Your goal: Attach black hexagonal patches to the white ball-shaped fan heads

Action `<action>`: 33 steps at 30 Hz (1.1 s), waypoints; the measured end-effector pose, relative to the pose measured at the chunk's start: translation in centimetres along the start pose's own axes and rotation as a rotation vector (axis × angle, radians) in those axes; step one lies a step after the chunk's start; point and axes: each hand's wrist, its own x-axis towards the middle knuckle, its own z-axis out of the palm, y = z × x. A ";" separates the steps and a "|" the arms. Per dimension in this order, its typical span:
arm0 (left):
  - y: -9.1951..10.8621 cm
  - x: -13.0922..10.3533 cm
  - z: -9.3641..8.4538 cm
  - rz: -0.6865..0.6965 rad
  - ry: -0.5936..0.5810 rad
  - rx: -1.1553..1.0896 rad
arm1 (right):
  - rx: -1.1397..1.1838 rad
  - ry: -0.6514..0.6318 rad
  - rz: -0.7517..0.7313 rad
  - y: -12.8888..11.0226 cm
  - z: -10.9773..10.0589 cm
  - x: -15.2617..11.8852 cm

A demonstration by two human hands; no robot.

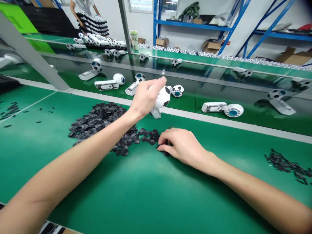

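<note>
My left hand (pixel 148 97) is raised over the near edge of the conveyor, its fingers wrapped round a white soccer-ball device (pixel 163 97) with black patches. Part of that device is hidden behind the fingers. Down on the green table, my right hand (pixel 184 144) pinches a small black piece (pixel 159 148) between thumb and fingertips. A few loose black pieces (pixel 152 136) lie just left of those fingertips. Beyond them, partly behind my left forearm, spreads a large pile of flat black pieces (pixel 102 117).
On the conveyor (pixel 187 107) lie several similar devices, such as one at right (pixel 233 110) and one at left (pixel 107 84). Thin black strips (pixel 285 162) are heaped on the right. A grey post (pixel 31 52) slants at left. A person (pixel 86 8) handles stacked trays behind.
</note>
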 end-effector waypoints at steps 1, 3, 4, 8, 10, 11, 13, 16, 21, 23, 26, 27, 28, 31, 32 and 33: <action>0.3 0.0 -0.1 -0.012 -0.019 0.022 | 0.061 0.001 -0.006 0.0 0.0 0.0; 0.8 0.1 -0.5 -0.047 -0.060 0.069 | 0.223 0.005 -0.015 0.2 -0.3 -0.1; 0.9 0.2 -0.8 -0.072 -0.078 0.081 | 0.309 0.011 -0.019 0.3 -0.5 -0.1; -0.1 1.6 -2.7 -0.183 -0.118 0.088 | 0.544 0.136 -0.051 1.0 -2.2 -0.2; -1.3 2.5 -4.0 -0.207 -0.104 0.114 | 0.618 0.208 -0.059 1.4 -3.1 -0.3; -1.8 3.0 -4.7 -0.214 -0.088 0.129 | 0.652 0.232 -0.059 1.5 -3.4 -0.3; -2.3 3.6 -5.9 -0.260 -0.091 0.154 | 0.700 0.263 -0.057 1.7 -3.9 -0.4; -1.8 3.8 -6.9 -0.409 -0.182 0.161 | 0.719 0.296 -0.092 1.7 -4.0 -0.6; -0.3 3.3 -6.8 -0.555 -0.268 0.094 | 0.701 0.406 -0.209 1.7 -4.3 -0.8; -0.2 3.1 -6.5 -0.571 -0.225 0.063 | 0.705 0.452 -0.227 1.7 -4.7 -0.9; 0.1 2.9 -5.9 -0.589 -0.153 -0.036 | 0.698 0.540 -0.235 1.8 -5.3 -1.1; 0.3 2.8 -5.6 -0.593 -0.139 -0.116 | 0.683 0.576 -0.235 1.8 -5.5 -1.1; 0.5 2.7 -5.3 -0.598 -0.128 -0.220 | 0.669 0.604 -0.229 1.8 -5.7 -1.2; 0.9 2.0 -3.9 -0.627 -0.089 -0.556 | 0.686 0.622 -0.177 2.0 -6.0 -1.2; 0.9 1.7 -3.4 -0.625 -0.069 -0.649 | 0.715 0.612 -0.157 2.0 -6.0 -1.2; 0.9 1.4 -2.8 -0.611 -0.051 -0.726 | 0.752 0.602 -0.141 2.1 -6.2 -1.1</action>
